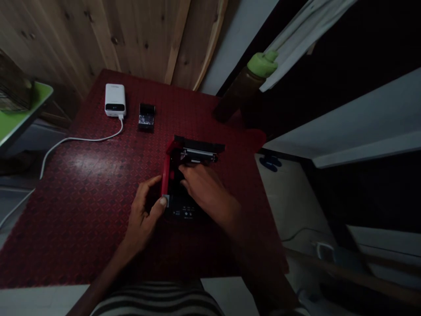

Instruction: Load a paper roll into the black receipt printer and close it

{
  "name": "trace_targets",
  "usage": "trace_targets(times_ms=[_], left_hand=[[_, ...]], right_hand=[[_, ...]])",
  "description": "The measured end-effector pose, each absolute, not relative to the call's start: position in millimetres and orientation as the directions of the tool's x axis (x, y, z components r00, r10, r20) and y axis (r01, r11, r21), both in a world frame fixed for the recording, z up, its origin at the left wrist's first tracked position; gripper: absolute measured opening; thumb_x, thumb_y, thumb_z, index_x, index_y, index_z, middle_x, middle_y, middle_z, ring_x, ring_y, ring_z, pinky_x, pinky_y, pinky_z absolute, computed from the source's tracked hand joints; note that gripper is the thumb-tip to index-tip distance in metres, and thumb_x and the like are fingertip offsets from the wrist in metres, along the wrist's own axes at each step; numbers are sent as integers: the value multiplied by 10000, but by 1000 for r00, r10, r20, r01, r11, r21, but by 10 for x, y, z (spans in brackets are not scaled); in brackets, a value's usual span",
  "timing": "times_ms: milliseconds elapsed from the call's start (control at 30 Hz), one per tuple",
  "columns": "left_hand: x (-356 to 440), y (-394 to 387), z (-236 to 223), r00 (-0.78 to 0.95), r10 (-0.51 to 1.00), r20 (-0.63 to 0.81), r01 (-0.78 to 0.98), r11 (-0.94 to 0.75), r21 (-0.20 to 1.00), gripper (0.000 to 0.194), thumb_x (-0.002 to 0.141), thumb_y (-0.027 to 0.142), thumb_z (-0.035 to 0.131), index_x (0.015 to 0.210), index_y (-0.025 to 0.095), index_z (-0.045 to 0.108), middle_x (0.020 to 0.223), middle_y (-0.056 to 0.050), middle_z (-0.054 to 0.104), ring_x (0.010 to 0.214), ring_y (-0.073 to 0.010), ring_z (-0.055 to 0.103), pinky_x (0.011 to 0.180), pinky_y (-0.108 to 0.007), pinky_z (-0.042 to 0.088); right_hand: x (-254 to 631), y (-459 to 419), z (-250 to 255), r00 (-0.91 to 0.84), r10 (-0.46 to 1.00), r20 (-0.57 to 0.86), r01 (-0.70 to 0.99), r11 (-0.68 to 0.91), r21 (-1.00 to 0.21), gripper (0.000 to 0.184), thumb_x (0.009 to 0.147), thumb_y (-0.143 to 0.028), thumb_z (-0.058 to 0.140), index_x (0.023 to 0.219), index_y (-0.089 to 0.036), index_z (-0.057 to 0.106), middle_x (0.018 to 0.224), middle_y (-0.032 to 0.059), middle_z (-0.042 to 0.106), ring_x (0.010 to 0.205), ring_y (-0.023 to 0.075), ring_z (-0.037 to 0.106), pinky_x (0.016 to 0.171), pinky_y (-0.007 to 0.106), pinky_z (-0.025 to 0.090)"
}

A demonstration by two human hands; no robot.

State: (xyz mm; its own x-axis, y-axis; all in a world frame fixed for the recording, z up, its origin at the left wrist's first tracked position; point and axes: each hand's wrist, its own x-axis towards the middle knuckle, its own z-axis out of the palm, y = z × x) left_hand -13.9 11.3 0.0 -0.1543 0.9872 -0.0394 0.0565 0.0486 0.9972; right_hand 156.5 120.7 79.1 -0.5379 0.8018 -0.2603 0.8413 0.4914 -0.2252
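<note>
A small red-and-black printer (166,175) lies on the table with its lid (200,145) raised at the far side. A metal-looking bar runs along the inner side of the lid. At the printer's left edge, my left hand (143,208) steadies it, with the thumb on the near-left corner and the index finger against the red side. My right hand (207,186) reaches into the open body with its fingers bent. Its fingertips are partly hidden, and I cannot make out what they grip. White markings show on the printer's black near part.
A white power bank (115,98) with a white cable (85,139) lies at the back left of the red-patterned table (82,219). Beside it is a small black roll (146,117). A tall bottle with a green cap (262,65) stands at the back right. Slippers (270,163) lie on the floor.
</note>
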Motion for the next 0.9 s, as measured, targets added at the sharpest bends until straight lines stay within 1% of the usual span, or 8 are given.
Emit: trace_targets(times_ms=[167, 267, 367, 467, 567, 667, 767, 900], left_hand=[[-138, 103, 11, -152, 987, -52, 54, 61, 997, 517, 1063, 486, 633, 1507, 220, 646, 1506, -127, 702, 1432, -337, 641, 1222, -508, 469], [-135, 100, 22, -160, 986, -44, 67, 55, 996, 514, 1063, 492, 633, 1502, 226, 651, 1516, -122, 693, 1427, -331, 639, 1215, -492, 469], [-136, 110, 28, -172, 984, -33, 80, 48, 996, 515, 1064, 507, 627, 1493, 223, 661, 1497, -122, 700, 1411, -332, 644, 1194, -482, 478], [-142, 129, 19, -169, 985, -18, 95, 35, 995, 524, 1059, 517, 622, 1488, 221, 668, 1465, -126, 712, 1378, -336, 657, 1171, -485, 487], [-142, 127, 13, -168, 986, -10, 100, 27, 995, 527, 1052, 524, 623, 1482, 223, 678, 1453, -127, 721, 1365, -342, 665, 1173, -500, 485], [-123, 100, 68, -189, 981, -42, 78, 58, 995, 526, 1045, 543, 640, 1463, 227, 688, 1464, -125, 724, 1374, -344, 666, 1176, -499, 500], [-98, 136, 211, -254, 965, -64, 75, 85, 994, 539, 1074, 560, 626, 1518, 254, 648, 1556, -122, 674, 1407, -325, 654, 1179, -490, 517], [-96, 486, 441, -299, 943, 146, 163, -100, 981, 583, 1074, 611, 640, 1575, 314, 624, 1635, -106, 613, 1487, -326, 597, 1220, -507, 486]], right_hand=[[1853, 1030, 869, -635, 772, -39, 668, 523, -529, 422, 1060, 17, 527, 1310, -191, 796, 1296, 111, 826, 1209, 256, 767, 1098, 425, 602], [1936, 925, 906, -679, 732, 63, 557, 569, -605, 364, 1072, -59, 623, 1341, -230, 798, 1316, 86, 827, 1242, 252, 744, 1118, 439, 607], [1892, 900, 848, -652, 751, 101, 586, 584, -561, 282, 1072, -78, 656, 1270, -199, 816, 1169, 92, 831, 1123, 258, 737, 1035, 443, 631], [1841, 940, 750, -651, 752, 104, 621, 606, -497, 185, 1050, -71, 696, 1061, -190, 837, 1021, 75, 787, 1025, 249, 705, 950, 415, 630], [1873, 959, 694, -644, 743, 180, 596, 636, -491, 200, 1047, -69, 707, 950, -210, 809, 975, 46, 747, 981, 222, 682, 893, 374, 616], [1951, 897, 696, -584, 743, 328, 578, 664, -474, 193, 1064, -73, 687, 982, -212, 794, 984, 39, 736, 958, 205, 683, 865, 358, 607], [1994, 754, 701, -506, 740, 443, 598, 671, -438, 174, 1087, -90, 658, 1035, -186, 795, 1009, 64, 740, 939, 200, 700, 836, 346, 616], [1966, 516, 632, -407, 748, 525, 669, 635, -387, 206, 1078, -55, 643, 1054, -182, 804, 1010, 77, 738, 916, 196, 711, 794, 321, 624]])
